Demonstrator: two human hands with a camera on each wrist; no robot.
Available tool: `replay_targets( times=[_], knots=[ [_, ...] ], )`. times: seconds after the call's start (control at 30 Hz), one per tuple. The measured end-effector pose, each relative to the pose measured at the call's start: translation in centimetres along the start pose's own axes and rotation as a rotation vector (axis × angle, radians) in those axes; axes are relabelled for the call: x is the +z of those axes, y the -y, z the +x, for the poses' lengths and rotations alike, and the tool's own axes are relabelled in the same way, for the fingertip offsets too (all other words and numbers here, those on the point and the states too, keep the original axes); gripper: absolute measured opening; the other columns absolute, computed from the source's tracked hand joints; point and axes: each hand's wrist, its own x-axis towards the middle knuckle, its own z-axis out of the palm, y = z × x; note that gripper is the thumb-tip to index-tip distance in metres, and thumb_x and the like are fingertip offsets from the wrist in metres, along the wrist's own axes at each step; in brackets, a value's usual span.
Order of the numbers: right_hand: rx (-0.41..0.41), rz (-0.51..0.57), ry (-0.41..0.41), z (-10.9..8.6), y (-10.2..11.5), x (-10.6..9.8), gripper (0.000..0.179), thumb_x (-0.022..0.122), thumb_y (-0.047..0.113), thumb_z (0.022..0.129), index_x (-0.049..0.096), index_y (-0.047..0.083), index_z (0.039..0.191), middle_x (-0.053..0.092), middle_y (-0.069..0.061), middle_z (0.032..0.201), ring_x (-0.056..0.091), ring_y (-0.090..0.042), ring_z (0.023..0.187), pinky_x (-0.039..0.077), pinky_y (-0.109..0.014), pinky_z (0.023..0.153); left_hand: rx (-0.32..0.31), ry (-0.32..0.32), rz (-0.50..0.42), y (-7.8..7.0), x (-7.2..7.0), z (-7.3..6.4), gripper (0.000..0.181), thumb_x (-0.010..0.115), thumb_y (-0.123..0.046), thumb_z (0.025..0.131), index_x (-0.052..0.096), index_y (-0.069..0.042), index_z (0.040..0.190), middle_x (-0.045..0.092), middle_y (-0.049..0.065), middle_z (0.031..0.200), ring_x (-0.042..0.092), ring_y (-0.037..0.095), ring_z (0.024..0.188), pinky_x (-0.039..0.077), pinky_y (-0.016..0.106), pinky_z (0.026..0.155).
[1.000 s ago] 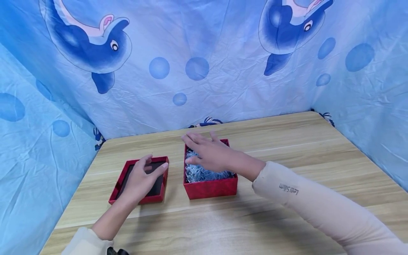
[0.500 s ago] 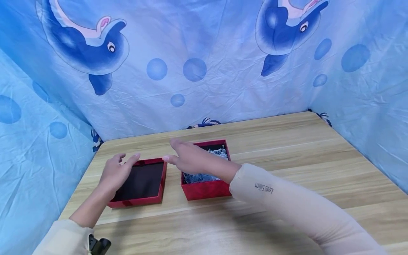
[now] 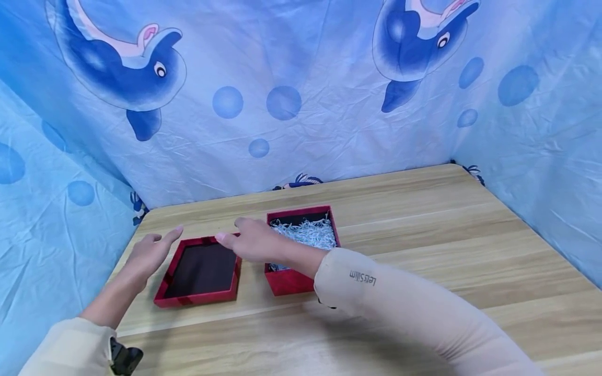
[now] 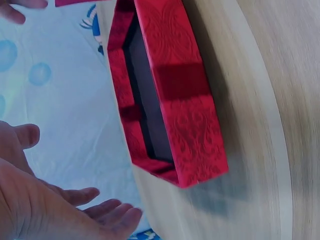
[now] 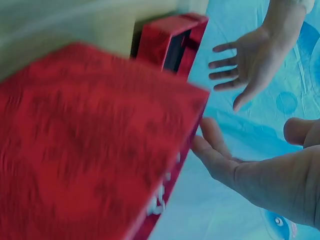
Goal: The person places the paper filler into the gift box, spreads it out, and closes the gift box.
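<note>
A shallow red lid (image 3: 195,298) with a dark inner face lies hollow side up at the left of the table. To its right stands a deeper red box (image 3: 288,284) holding pale blue shredded paper (image 3: 314,232). My left hand (image 3: 148,255) hovers beside the lid's left edge, thumb spread from the fingers, holding nothing. My right hand (image 3: 256,241) is in the air over the gap between box and lid, its thumb overlapping the lid's far right corner in the head view. In the right wrist view, the left hand (image 5: 257,60) has its fingers spread.
The wooden table (image 3: 414,245) stretches away to the right of the box. Blue cloth (image 3: 263,62) printed with dolphins and bubbles encloses the table at the back and both sides. A small black device (image 3: 124,359) sits at the left wrist.
Both hands have moved left: the right from over the box to between box and lid, the left from over the lid to beyond its left edge. Box and lid stay on the table.
</note>
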Motion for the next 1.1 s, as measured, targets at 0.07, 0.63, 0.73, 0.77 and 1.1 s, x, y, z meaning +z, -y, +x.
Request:
replay_targets(
  times=[0.07, 0.63, 0.73, 0.77, 1.1],
  knots=[
    [0.045, 0.041, 0.013, 0.0, 0.4, 0.6, 0.071, 0.052, 0.057, 0.092, 0.039, 0.014, 0.147, 0.046, 0.001, 0.145, 0.045, -0.017, 0.130, 0.044, -0.040, 0.102, -0.021, 0.057, -0.012, 0.3, -0.4, 0.4, 0.118, 0.023, -0.082, 0.084, -0.007, 0.013, 0.146, -0.002, 0.039, 0.150, 0.008, 0.056, 0.136, 0.024, 0.070, 0.102],
    [0.326, 0.198, 0.051, 0.1, 1.3, 4.8, 0.088, 0.046, 0.069, 0.088, 0.022, 0.017, 0.154, 0.029, -0.002, 0.153, 0.029, -0.022, 0.139, 0.032, -0.048, 0.110, -0.113, 0.233, -0.085, 1.6, -1.4, 1.7, 0.121, 0.022, -0.084, 0.082, -0.013, 0.014, 0.144, -0.005, 0.045, 0.145, 0.011, 0.062, 0.131, 0.033, 0.066, 0.099],
    [0.353, 0.243, 0.024, 0.4, 1.0, 5.4, 0.088, 0.047, 0.068, 0.088, 0.022, 0.016, 0.154, 0.029, -0.005, 0.152, 0.028, -0.023, 0.138, 0.030, -0.048, 0.110, -0.118, 0.246, -0.085, 1.6, -1.3, 1.8, 0.120, 0.021, -0.083, 0.082, -0.013, 0.015, 0.143, 0.001, 0.049, 0.141, 0.014, 0.061, 0.131, 0.034, 0.065, 0.099],
    [0.358, 0.266, 0.013, 0.5, 0.9, 5.6, 0.088, 0.048, 0.067, 0.088, 0.022, 0.016, 0.154, 0.028, -0.006, 0.153, 0.026, -0.023, 0.139, 0.029, -0.048, 0.112, -0.121, 0.248, -0.088, 1.6, -1.3, 1.9, 0.120, 0.021, -0.083, 0.082, -0.013, 0.015, 0.143, 0.003, 0.049, 0.141, 0.015, 0.061, 0.130, 0.035, 0.065, 0.098],
    [0.393, 0.387, -0.054, 1.2, -0.3, 6.8, 0.083, 0.052, 0.060, 0.089, 0.029, 0.008, 0.150, 0.029, -0.010, 0.152, 0.027, -0.029, 0.138, 0.026, -0.053, 0.112, -0.115, 0.259, -0.062, 2.0, -0.6, 1.9, 0.121, 0.018, -0.083, 0.083, -0.001, 0.020, 0.143, 0.016, 0.047, 0.138, 0.028, 0.058, 0.127, 0.043, 0.059, 0.093]
  ],
)
